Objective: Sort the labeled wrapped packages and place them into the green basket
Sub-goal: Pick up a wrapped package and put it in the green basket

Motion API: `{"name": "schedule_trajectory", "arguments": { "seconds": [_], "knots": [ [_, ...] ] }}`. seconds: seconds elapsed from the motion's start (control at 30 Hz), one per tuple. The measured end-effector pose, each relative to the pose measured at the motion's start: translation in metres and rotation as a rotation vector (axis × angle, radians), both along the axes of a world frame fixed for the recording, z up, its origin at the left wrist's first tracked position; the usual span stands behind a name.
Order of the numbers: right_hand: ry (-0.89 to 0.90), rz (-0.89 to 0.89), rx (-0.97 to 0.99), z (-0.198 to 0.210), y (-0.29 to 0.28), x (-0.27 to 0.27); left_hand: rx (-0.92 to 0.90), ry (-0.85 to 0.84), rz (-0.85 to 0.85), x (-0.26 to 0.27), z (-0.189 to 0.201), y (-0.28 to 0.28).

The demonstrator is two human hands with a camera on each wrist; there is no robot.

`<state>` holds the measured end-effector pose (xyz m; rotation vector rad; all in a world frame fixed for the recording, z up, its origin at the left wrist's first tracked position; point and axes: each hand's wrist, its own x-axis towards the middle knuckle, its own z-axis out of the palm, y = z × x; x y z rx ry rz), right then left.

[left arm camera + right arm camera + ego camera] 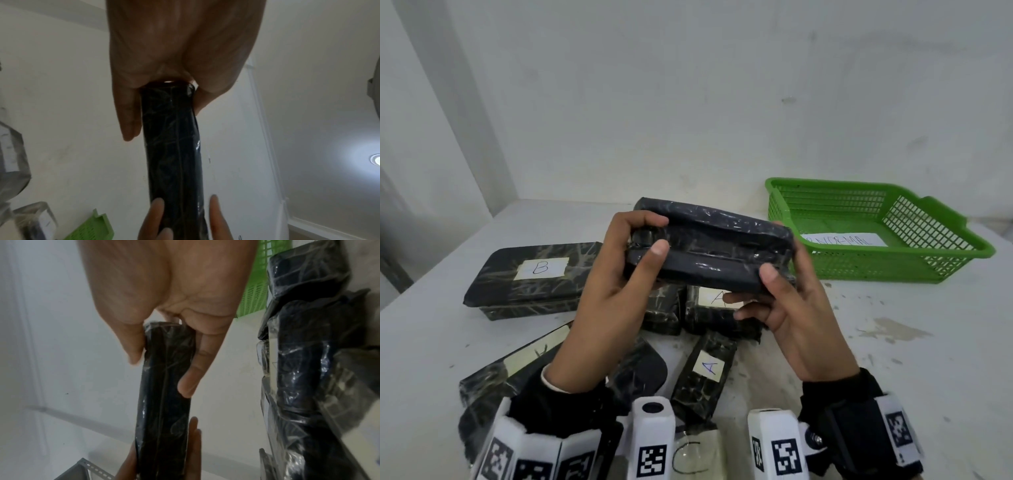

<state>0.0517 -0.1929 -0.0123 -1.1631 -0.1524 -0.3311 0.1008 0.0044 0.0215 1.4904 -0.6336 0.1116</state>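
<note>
**Both hands lift a wrapped package above the pile**

You hold one black wrapped package (709, 250) in the air over the white table (893, 359), its long edge turned towards you and no label showing. Your left hand (616, 274) clamps its left end, thumb in front and fingers curled over the top; your right hand (787, 305) clamps the right end, thumb on the near face and fingers behind. Below lie more packages: one marked B (534, 277) to the left, two marked A (705, 370) under your hands, one marked C (695, 455) nearest you. The green basket (914, 253) sits to the right at the wall, well apart from the held package, with a paper sheet (842, 240) lying inside it.
</note>
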Motion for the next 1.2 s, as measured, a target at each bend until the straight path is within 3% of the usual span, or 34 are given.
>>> {"name": "schedule_trajectory", "arguments": {
  "seconds": [0.33,0.5,0.7,0.9,1.2],
  "knots": [
    [-0.014,-0.138,-0.063,-0.003,0.003,0.0,0.022,0.059,0.057,-0.008,0.002,-0.003],
    [-0.006,-0.063,-0.054,-0.003,0.0,0.0,-0.112,0.131,0.149,-0.007,0.0,-0.007],
    [0.001,-0.178,-0.129,-0.006,0.004,-0.002,-0.135,0.188,0.2,-0.001,-0.01,-0.009],
    [0.024,-0.147,-0.133,-0.002,0.003,-0.004,-0.168,0.253,0.12,-0.012,-0.004,-0.008],
    [-0.041,-0.266,-0.252,0.004,0.02,-0.021,-0.206,0.181,0.144,-0.033,0.007,0.007]
  ]
}}
